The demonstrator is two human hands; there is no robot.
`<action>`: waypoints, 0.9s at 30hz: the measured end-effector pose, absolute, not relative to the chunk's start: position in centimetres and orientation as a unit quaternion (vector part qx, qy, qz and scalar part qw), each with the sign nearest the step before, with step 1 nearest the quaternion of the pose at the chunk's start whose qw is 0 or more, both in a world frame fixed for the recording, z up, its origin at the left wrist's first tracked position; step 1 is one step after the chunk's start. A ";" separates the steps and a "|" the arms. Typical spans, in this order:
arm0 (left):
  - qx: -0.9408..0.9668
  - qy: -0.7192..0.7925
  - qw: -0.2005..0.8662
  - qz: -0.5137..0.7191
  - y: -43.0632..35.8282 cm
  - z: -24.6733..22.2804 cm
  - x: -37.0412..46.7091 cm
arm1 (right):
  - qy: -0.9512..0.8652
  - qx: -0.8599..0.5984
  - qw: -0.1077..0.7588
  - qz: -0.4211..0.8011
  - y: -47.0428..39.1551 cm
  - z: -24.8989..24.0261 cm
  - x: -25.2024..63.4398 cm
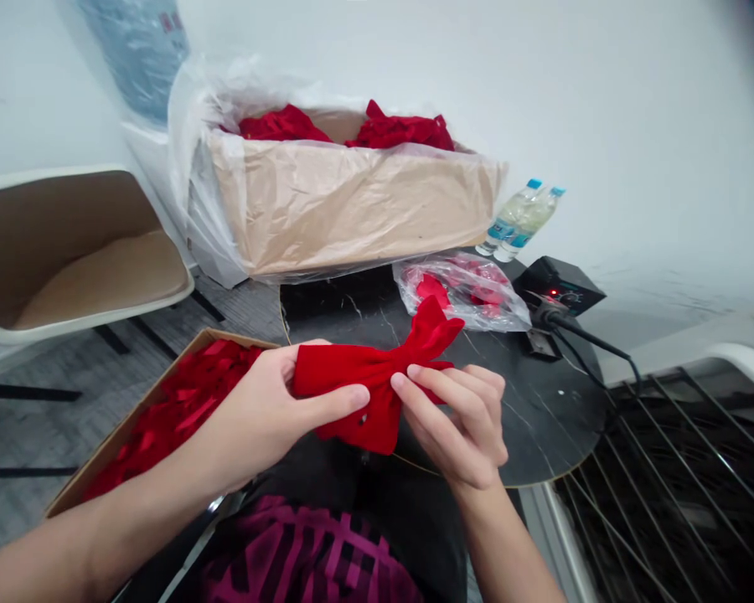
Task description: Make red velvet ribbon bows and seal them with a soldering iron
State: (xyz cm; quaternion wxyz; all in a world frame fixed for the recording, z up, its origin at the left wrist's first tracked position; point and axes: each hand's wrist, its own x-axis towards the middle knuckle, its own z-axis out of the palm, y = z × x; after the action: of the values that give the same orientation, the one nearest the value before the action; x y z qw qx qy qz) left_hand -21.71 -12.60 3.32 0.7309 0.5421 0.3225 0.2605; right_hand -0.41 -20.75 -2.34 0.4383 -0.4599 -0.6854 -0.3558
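Observation:
Between my two hands is a red velvet bow [377,377], held above the near edge of the black marbled table [528,402]. My left hand [282,398] grips the bow's left loop, thumb across the front and the other fingers behind. At the bow's gathered middle, my right hand [458,414] pinches the fabric with its fingertips; its thumb is hidden. One part of the bow sticks up to the upper right and another hangs below the middle.
A plastic-lined cardboard box [364,201] of red bows stands behind; another box [182,394] of red pieces sits lower left. A plastic bag [465,289], water bottles [521,219] and a black corded device [559,285] are on the table. A chair [81,251] stands left.

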 end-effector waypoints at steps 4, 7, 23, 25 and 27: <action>0.551 0.309 0.715 0.299 -12.3 2.9 -21.4 | -0.661 -0.498 0.425 -0.365 -21.1 -0.6 -0.6; 0.526 0.300 0.737 0.299 -11.6 2.6 -21.6 | -0.662 -0.552 0.369 -0.349 -21.4 1.5 -0.3; 0.827 0.274 0.258 0.418 -9.9 3.7 -24.4 | -0.747 -0.562 0.274 -0.228 -19.0 4.1 -2.7; 0.898 0.213 0.135 0.361 -10.2 3.8 -24.5 | -0.754 -0.555 0.275 -0.218 -18.7 4.1 -3.0; 0.918 0.188 0.072 0.341 -10.4 3.6 -24.3 | -0.764 -0.540 0.285 -0.210 -18.4 4.0 -3.2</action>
State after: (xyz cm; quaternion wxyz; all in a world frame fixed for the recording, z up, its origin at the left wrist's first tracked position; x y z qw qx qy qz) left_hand -24.33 -10.42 3.59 0.0721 0.9181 0.1883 0.3413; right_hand -3.22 -18.37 3.97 0.2852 -0.5399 -0.7636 -0.2101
